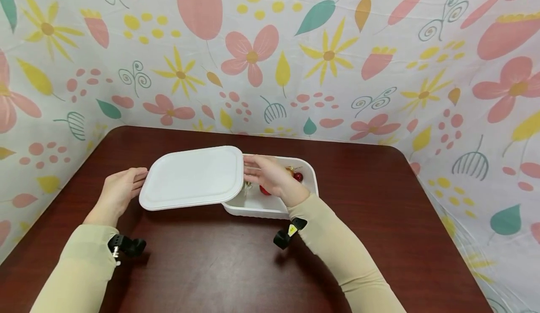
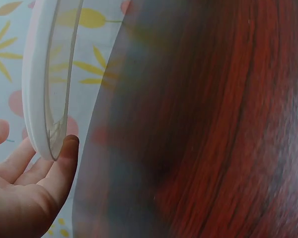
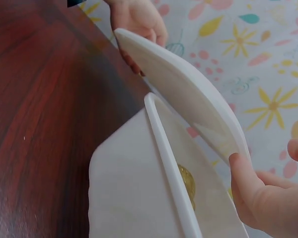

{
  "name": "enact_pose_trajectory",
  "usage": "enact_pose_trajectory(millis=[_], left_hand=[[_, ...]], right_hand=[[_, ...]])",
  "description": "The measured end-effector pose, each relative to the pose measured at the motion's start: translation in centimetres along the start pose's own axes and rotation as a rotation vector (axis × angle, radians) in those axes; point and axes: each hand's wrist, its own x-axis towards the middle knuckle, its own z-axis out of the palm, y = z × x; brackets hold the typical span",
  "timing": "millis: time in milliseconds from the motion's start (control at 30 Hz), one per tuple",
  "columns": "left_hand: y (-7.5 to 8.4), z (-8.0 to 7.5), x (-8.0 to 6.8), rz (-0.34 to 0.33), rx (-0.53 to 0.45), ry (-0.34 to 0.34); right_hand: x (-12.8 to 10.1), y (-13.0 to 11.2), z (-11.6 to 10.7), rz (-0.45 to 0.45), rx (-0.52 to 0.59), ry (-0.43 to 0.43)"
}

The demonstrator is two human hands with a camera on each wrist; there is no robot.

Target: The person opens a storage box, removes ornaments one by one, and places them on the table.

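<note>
Both hands hold a white rectangular lid (image 1: 191, 177) tilted above the left end of a white plastic container (image 1: 311, 175). My left hand (image 1: 120, 193) pinches the lid's left edge; the left wrist view shows the thumb (image 2: 68, 148) under the lid (image 2: 37, 99). My right hand (image 1: 270, 177) pinches the right edge, its thumb (image 3: 241, 173) below the lid (image 3: 184, 89). Inside the container (image 3: 129, 188) lie a small red ball (image 1: 298, 177) and a gold ornament (image 3: 186, 181), partly hidden by the right hand.
The container stands mid-table on a dark red-brown wooden table (image 1: 379, 219). A floral cloth backdrop (image 1: 270, 60) closes off the back and both sides. Small black cameras sit on both wrists.
</note>
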Motion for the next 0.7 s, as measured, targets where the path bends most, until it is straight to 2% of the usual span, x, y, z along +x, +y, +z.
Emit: enact_pose_trajectory(millis=[267, 467, 600, 700], left_hand=[[0.0, -0.6, 0.1, -0.014, 0.107, 0.032], [-0.4, -1.4, 0.4, -0.020, 0.103, 0.060], [-3.8, -3.6, 4.2, -0.003, 0.148, 0.111], [-5.6, -4.9, 6.5, 0.012, 0.205, 0.146]], right_hand=[[0.0, 0.4, 1.4, -0.006, 0.038, -0.008], [0.0, 0.6, 2.5, -0.024, 0.014, -0.028], [-0.1, 0.8, 3.2, -0.032, 0.016, -0.054], [-0.2, 0.9, 3.7, -0.026, 0.030, -0.050]])
